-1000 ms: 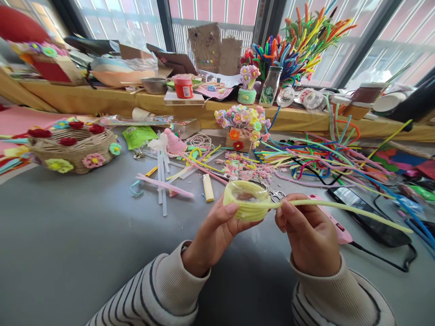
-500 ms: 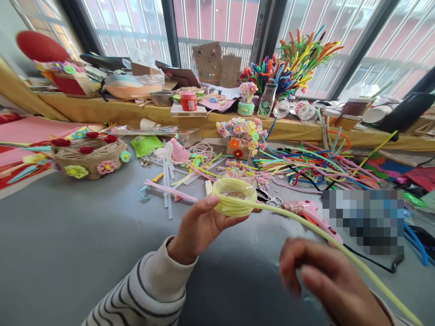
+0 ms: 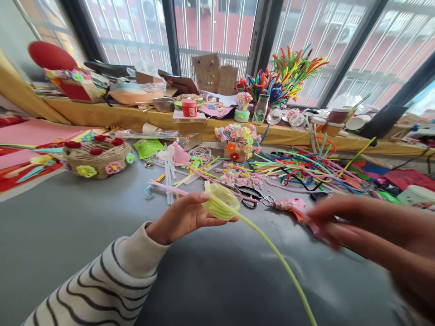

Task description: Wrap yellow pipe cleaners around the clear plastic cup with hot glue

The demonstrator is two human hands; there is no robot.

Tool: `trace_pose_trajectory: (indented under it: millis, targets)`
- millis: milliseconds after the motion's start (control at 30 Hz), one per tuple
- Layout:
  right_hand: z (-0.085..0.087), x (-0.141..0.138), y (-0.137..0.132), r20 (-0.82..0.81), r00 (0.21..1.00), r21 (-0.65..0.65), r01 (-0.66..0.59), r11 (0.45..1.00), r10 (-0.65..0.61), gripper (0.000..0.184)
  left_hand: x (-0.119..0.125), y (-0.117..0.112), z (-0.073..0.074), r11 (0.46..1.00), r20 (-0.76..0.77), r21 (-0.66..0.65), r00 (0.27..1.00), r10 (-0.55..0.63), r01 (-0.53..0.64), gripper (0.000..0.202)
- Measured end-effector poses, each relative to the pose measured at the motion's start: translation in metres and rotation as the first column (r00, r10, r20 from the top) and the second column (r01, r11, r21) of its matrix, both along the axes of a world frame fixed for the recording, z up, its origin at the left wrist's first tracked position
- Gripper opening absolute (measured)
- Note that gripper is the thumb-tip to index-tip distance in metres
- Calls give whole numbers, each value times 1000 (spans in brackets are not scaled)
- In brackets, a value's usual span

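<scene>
My left hand (image 3: 185,215) grips a small clear plastic cup (image 3: 226,194), tilted and wrapped in coils of pale yellow pipe cleaner (image 3: 217,209). The loose end of that pipe cleaner hangs down to the right past the bottom edge. My right hand (image 3: 367,235) is smeared by motion on the right side. Its fingertips overlap the pink hot glue gun (image 3: 288,204) lying on the table; whether they touch it I cannot tell. Black-handled scissors (image 3: 249,197) and a smaller silver pair (image 3: 268,199) lie beyond the cup.
A woven basket with flowers (image 3: 97,158) stands at left. Clear glue sticks (image 3: 169,181), pink scraps (image 3: 239,174) and a pile of pipe cleaners (image 3: 299,165) lie across the grey table (image 3: 84,235). A box of pastel flowers (image 3: 238,142) stands before the crowded ledge (image 3: 142,117).
My left hand has moved left with the cup, which tilts more now. My right hand has moved up and right towards the glue gun. The loose pipe cleaner end hangs more steeply.
</scene>
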State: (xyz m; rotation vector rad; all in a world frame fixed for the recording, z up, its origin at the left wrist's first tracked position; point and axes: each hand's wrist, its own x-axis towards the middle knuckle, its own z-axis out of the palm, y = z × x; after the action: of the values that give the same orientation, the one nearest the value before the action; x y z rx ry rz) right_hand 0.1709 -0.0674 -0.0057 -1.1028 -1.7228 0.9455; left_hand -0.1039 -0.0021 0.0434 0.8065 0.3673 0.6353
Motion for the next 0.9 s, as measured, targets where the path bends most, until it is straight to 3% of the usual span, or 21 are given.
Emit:
trace_pose_trajectory:
  millis: [167,300,433,900]
  targets:
    - [61,-41,25,36,999,84,3,996,-6,25,11,-1,3,997,-46,1,995,-83,84,33]
    - [87,-61,40,174,982,82,-84,993,68,23,14,2,5,989,-69,10,987,-148,149,30]
    - [88,-62,43,226,966,4,-129,992,125,26,14,6,3,980,-83,-5,976,-199,200,30]
    - [75,-57,39,72,987,-78,-140,987,146,20,18,8,-2,965,-113,-55,958,-263,258,34]
